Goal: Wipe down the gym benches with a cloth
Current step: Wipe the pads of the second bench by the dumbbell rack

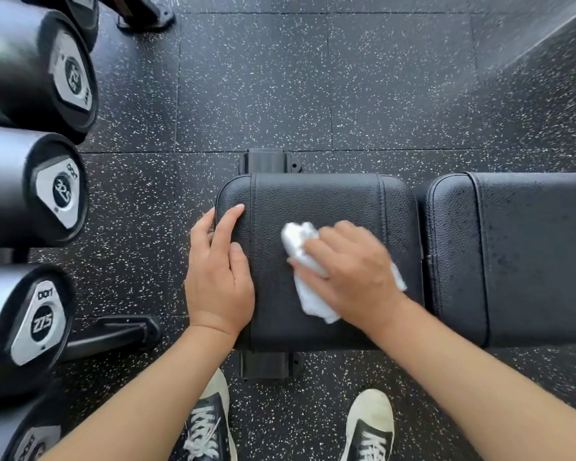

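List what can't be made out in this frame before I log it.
- Back pad, head view: its far end is cut off by the right edge.
- White cloth: its middle is hidden under the right hand.
- Dumbbells: only their ends show; the left edge cuts the rest.
- Seat pad: damp or dry, cannot tell.
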Demonstrator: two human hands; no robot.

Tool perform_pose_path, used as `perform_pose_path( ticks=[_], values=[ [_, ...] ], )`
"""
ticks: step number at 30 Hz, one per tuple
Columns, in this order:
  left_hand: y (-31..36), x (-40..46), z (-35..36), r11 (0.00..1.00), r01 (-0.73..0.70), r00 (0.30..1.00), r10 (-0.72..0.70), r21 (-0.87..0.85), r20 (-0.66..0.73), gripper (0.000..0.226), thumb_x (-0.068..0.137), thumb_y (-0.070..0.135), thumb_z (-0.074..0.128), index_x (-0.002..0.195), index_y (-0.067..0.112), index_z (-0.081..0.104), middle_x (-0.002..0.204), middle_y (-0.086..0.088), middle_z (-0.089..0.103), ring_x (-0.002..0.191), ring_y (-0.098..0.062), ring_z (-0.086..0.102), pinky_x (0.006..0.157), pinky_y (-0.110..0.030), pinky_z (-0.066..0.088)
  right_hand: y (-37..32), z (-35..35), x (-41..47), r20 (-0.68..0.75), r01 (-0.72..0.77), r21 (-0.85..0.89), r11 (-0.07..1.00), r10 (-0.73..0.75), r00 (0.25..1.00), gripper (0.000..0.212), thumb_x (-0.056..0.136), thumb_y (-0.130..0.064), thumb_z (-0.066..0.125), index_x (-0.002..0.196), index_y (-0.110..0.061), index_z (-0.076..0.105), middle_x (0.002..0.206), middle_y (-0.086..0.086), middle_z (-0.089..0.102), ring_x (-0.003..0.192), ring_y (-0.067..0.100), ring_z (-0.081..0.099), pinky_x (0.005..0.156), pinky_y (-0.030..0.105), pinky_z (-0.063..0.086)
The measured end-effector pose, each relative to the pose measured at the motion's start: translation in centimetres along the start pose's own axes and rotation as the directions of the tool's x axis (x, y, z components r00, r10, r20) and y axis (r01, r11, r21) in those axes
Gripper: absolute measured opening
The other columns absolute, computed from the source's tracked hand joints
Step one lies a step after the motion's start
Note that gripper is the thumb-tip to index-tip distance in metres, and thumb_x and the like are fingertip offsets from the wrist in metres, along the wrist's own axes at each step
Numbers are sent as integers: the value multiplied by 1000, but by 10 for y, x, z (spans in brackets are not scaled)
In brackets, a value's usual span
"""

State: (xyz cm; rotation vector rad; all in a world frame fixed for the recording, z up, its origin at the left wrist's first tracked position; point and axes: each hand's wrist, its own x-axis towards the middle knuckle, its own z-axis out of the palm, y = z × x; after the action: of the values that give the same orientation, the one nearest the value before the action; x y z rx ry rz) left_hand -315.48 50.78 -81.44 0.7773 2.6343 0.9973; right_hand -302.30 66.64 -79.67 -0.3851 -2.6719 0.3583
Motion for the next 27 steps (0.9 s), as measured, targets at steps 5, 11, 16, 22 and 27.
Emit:
perform_pose_path(
  ticks=[5,11,16,22,27],
  values=[
    [0,0,-1,1000,8,1000,-8,-2,14,52,102,24,37,151,35,50,157,-2,38,134,-4,40,102,-11,27,63,-15,31,-139,-350,-172,921,329,934,26,99,-26,66,81,-7,63,71,10,58,66,31,51,59,42,45],
    [0,1,-1,1000,-5,1000,5,-28,17,51,100,23,38,149,31,52,154,-6,40,131,-11,43,105,-17,32,-31,30,67,-43,-305,-104,947,302,952,18,90,-30,67,87,-13,71,76,6,64,68,27,54,57,34,37],
    [4,1,-4,1000,0,998,1,-16,55,53,99,22,37,151,25,49,157,-14,37,138,-29,46,109,-49,46,-48,33,44,-50,-129,-49,990,127,991,23,96,-29,64,91,-7,70,73,5,58,67,28,52,54,43,42],
    [22,1,-10,955,-150,981,112,258,156,62,92,9,48,154,6,44,163,-26,29,147,-49,32,120,-61,32,47,-18,9,-40,-284,-195,939,282,959,27,102,-33,60,96,-9,67,77,8,57,72,31,53,60,42,48],
    [27,6,-9,786,-504,850,378,358,366,66,86,9,50,151,11,50,163,-17,37,155,-41,28,121,-67,24,83,-23,30,-67,-502,-179,846,499,864,28,100,-35,61,90,-8,61,84,13,63,81,36,59,63,39,43]
  ],
)
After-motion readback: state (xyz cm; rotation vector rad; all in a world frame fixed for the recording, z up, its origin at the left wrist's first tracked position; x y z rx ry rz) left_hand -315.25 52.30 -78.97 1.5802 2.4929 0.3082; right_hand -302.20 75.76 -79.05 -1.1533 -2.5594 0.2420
